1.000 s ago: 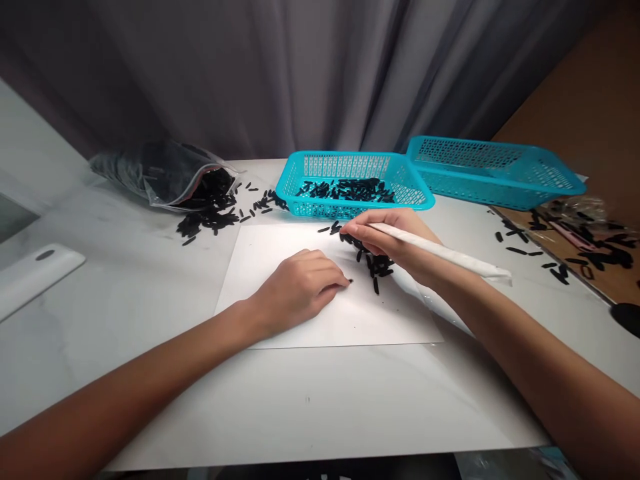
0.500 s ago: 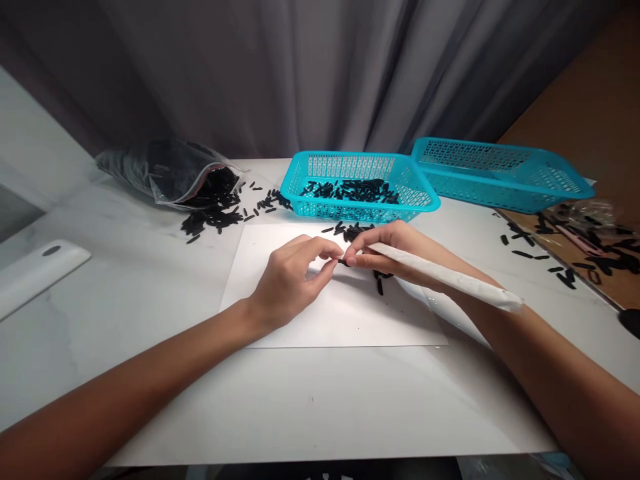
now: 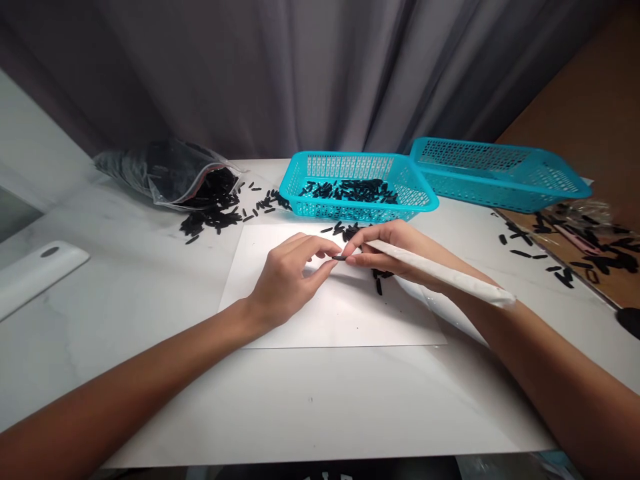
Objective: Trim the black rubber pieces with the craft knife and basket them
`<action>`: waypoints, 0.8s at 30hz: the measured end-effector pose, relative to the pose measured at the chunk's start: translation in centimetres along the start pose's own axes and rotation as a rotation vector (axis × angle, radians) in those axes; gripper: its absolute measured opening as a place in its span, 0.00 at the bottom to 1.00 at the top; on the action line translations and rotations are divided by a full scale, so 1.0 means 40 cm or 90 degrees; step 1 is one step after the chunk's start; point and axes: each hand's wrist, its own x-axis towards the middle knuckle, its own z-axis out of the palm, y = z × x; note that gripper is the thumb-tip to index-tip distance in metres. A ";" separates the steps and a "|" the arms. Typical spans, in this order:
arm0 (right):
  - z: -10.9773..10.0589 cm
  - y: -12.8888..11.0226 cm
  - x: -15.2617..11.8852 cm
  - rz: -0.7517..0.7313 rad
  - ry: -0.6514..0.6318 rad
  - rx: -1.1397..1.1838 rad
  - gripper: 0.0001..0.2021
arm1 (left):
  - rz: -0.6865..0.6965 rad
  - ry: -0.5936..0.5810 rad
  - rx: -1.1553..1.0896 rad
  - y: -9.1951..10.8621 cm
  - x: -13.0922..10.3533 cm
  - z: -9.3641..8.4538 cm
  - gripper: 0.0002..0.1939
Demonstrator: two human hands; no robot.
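Note:
Between my two hands, over a sheet of white paper (image 3: 300,320), is a small, slim black oblong piece (image 3: 339,258). My left hand (image 3: 290,277) has its thumb and forefinger closed on the left end of the piece. The thumb and forefinger of my right hand (image 3: 387,250) pinch its right end. A long white stick-like tool (image 3: 445,272), its far tip hidden, also rests in my right hand and slants back over the wrist. More black pieces (image 3: 379,287) lie on the paper beneath and behind the right hand.
A turquoise basket (image 3: 360,208) holding many black pieces stands behind the paper, with a second turquoise basket (image 3: 500,190) to its right. On the left, an open zip bag (image 3: 165,167) spills black pieces. A white object (image 3: 45,273) lies at the far left; loose pieces (image 3: 565,277) are scattered right.
The black piece has turned more level and shows more of its length between my fingertips. Both hands have otherwise stayed nearly in place.

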 end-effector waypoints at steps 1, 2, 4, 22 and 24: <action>-0.001 0.005 0.001 -0.001 0.002 0.011 0.14 | -0.004 0.007 -0.002 0.000 0.001 0.000 0.08; -0.001 0.010 0.001 -0.001 0.002 0.019 0.13 | -0.009 0.012 -0.004 0.000 0.001 -0.001 0.08; -0.002 0.017 0.002 0.000 -0.002 0.030 0.12 | -0.019 0.014 -0.004 0.000 0.002 -0.001 0.08; -0.007 0.001 -0.005 -0.051 0.011 0.014 0.12 | -0.059 0.024 -0.036 -0.002 0.000 -0.003 0.07; -0.008 0.005 -0.005 -0.056 0.018 0.015 0.11 | -0.053 0.028 -0.031 -0.002 0.001 -0.003 0.07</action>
